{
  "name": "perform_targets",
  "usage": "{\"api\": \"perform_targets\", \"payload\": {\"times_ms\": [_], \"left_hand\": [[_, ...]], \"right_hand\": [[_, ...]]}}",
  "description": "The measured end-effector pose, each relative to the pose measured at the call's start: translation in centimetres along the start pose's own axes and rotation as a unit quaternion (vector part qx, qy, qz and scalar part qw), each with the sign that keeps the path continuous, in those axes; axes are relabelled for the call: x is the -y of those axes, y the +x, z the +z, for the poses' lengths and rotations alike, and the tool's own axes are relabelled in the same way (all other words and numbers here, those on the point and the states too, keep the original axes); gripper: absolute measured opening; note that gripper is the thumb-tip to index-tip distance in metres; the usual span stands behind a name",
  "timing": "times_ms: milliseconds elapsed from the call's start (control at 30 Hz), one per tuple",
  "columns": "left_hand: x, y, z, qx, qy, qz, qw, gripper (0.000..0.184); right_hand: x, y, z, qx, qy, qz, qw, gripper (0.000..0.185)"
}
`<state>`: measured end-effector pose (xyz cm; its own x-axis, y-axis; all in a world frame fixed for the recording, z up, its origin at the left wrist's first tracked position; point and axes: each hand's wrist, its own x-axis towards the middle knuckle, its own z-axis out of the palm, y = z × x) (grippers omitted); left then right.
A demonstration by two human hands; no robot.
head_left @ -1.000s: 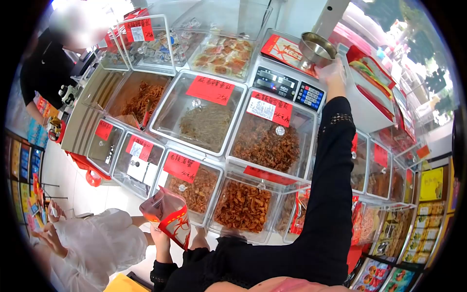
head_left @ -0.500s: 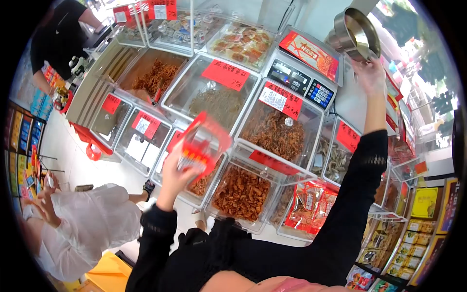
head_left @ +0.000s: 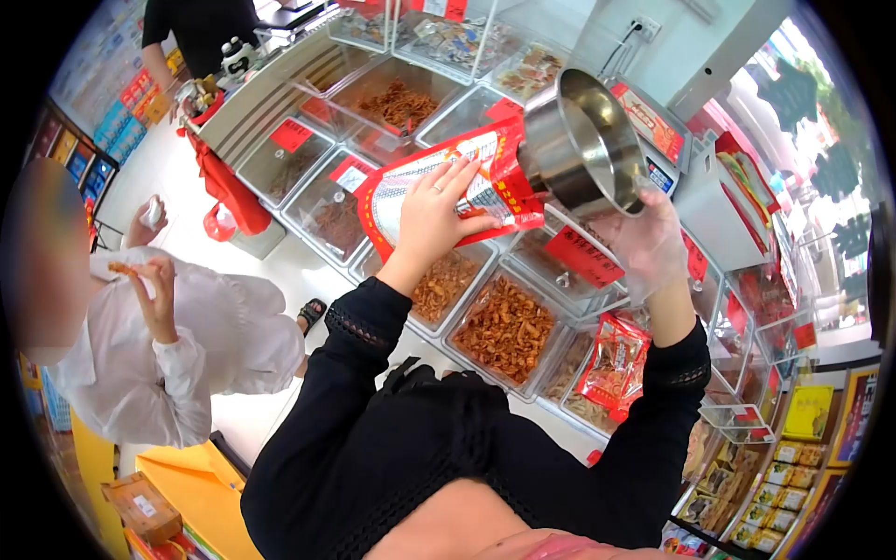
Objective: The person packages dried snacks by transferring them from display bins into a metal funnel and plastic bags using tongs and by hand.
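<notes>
My left hand (head_left: pixel 437 210) is closed around a red and white pouch bag (head_left: pixel 511 177), its open end turned to the right. My right hand (head_left: pixel 655 245), in a clear plastic glove, grips the rim of a wide steel funnel (head_left: pixel 558 154). The funnel's narrow end meets the bag's mouth; how far it reaches inside is hidden. Both are held tilted above the lidded bins. Below them an uncovered bin of reddish-brown dried snacks (head_left: pixel 509 327) sits beside another bin of orange-brown shreds (head_left: pixel 439 285).
Red sealed packets (head_left: pixel 611 369) lie at the right front of the bins. A scale (head_left: pixel 661 173) is partly hidden behind the funnel. On the left stands a person in white (head_left: pixel 201 345) with a snack piece in one hand; another person in black (head_left: pixel 201 37) is farther back.
The steel funnel has come down and left from above the scale to the bag's mouth. The bag has moved up and right. My view has shifted, showing more of the person in white.
</notes>
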<state>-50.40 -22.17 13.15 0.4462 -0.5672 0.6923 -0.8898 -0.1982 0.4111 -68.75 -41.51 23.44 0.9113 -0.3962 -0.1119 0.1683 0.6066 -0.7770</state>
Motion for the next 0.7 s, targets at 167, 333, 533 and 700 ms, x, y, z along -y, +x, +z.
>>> {"api": "perform_targets", "payload": {"times_ms": [167,333,533,700], "left_hand": [[0.6,-4.2,-1.6,-0.021,-0.123,-0.031,0.992,0.081],[2.2,-8.0,-3.5,0.127,-0.242,-0.126,0.954,0.091],[1.8,-11.8,-3.4,0.147,-0.348,-0.217,0.900,0.093],[2.1,-12.8,-2.4,0.124,-0.336,-0.261,0.896,0.080]], "right_hand": [[-4.6,-1.6,2.8,0.020,-0.010,0.084,0.996,0.049],[-8.7,-2.6,4.4,0.045,-0.021,0.120,0.991,0.047],[-12.0,-2.4,2.8,0.059,-0.006,0.177,0.982,0.046],[-13.3,-1.1,1.7,0.073,-0.003,0.205,0.976,0.048]]}}
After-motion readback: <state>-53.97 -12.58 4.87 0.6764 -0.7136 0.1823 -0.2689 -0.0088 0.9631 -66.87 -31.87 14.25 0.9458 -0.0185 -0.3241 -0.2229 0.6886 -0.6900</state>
